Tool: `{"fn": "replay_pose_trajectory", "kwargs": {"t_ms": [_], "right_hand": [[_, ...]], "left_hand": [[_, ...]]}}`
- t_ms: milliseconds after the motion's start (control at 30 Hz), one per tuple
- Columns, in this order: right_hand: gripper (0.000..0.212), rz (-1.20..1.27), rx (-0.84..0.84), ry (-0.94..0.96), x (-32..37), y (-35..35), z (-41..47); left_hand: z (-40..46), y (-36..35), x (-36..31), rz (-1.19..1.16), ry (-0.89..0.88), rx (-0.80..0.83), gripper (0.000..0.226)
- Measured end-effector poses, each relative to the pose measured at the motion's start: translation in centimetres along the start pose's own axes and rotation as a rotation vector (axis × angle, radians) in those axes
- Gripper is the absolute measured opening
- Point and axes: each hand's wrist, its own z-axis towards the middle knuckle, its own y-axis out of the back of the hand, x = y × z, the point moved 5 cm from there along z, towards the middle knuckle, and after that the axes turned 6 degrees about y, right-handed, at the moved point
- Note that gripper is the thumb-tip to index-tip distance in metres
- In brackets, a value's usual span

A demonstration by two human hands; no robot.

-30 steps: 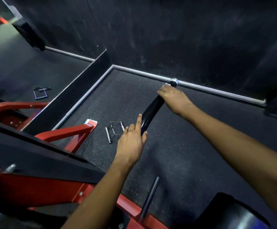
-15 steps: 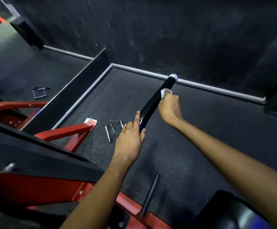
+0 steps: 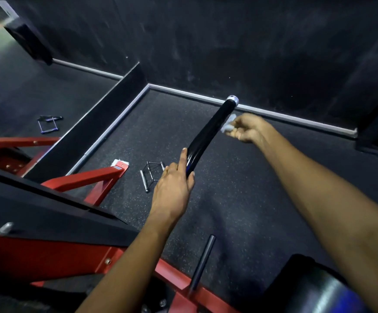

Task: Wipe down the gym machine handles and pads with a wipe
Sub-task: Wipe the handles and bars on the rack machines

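We had the handle (image 3: 208,134) running from mid-frame up toward the wall, its chrome cap (image 3: 232,100) at the far end. It was a black, glossy grip on a rigid bar, part of the red frame (image 3: 55,256) at lower left. We judged it stiff and fixed enough to take firm rubbing without bending, though it might swing on its pivot if left unsteadied. The gloss suggested a slick surface, more so once damp, so a loose hold would likely slide.

Our left hand (image 3: 172,188) held the near end of the handle, forefinger laid straight along its side and thumb curled round the other. That looked the right place to brace: low on the bar, out of the wipe's path.

Our right hand (image 3: 246,128) sat just right of the upper handle, fingers clenched round the wipe (image 3: 227,124). The wipe was a small pale wad, soft and light, bunched in the fingertips. It seemed to touch the handle's edge or hang just off it; blur kept us from telling which. We judged it would crumple and shed nothing, and would work best wrapped round the grip, not dabbed at one side.

A dark pad (image 3: 318,288) showed at lower right, and two loose cable grips (image 3: 153,175) (image 3: 48,124) lay on the floor (image 3: 239,199).
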Motion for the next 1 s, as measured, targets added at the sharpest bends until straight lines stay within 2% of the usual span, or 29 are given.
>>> {"fn": "replay_pose_trajectory", "kwargs": {"t_ms": [67, 167, 233, 300, 367, 467, 533, 633, 700, 767, 833, 900, 1000], "right_hand": [[0.041, 0.115, -0.055, 0.075, 2.0, -0.1, 0.5], [0.039, 0.049, -0.083, 0.138, 2.5, -0.4, 0.5], [0.038, -0.051, -0.003, 0.058, 0.9, -0.3, 0.5], [0.036, -0.177, 0.147, -0.07, -0.7, -0.3, -0.2], [0.036, -0.223, 0.199, -0.096, -0.7, -0.2, -0.5], [0.041, 0.068, 0.058, 0.017, 1.2, 0.1, 0.6], [0.043, 0.177, -0.003, 0.099, 2.0, 0.2, 1.3], [0.039, -0.006, 0.021, 0.03, 0.1, 0.7, 0.7], [0.03, -0.197, 0.137, -0.063, -1.5, 0.5, -0.4], [0.028, -0.263, 0.224, -0.074, -1.7, -0.1, -0.8], [0.035, -0.2, 0.147, -0.015, -0.7, -0.4, -0.1], [0.039, -0.037, 0.004, 0.058, 0.3, -0.1, 1.6], [0.029, 0.06, -0.103, 0.168, 0.5, -0.2, 3.0]], "left_hand": [[-0.2, -0.2, -0.1, -0.008, -0.008, 0.004, 0.061], [-0.4, -0.3, -0.2, -0.017, -0.014, 0.007, 0.061], [-0.3, -0.3, -0.2, -0.012, -0.016, 0.006, 0.061], [-0.3, -0.3, -0.2, -0.012, -0.015, 0.004, 0.061], [-0.3, -0.3, -0.1, -0.015, -0.018, 0.002, 0.061], [-0.3, -0.4, -0.1, -0.017, -0.015, 0.005, 0.061], [-0.4, -0.5, 0.0, -0.019, -0.007, 0.004, 0.061], [-0.3, -0.5, 0.0, -0.012, -0.003, 0.009, 0.061], [-0.3, -0.6, 0.0, -0.007, -0.005, 0.012, 0.061], [-0.2, -0.6, 0.1, -0.003, 0.0, 0.013, 0.061], [-0.2, -0.7, 0.1, -0.006, 0.01, 0.017, 0.061], [-0.4, -0.6, 0.0, -0.01, 0.009, 0.015, 0.061], [-0.5, -0.6, -0.1, -0.014, 0.005, 0.01, 0.061]]}}
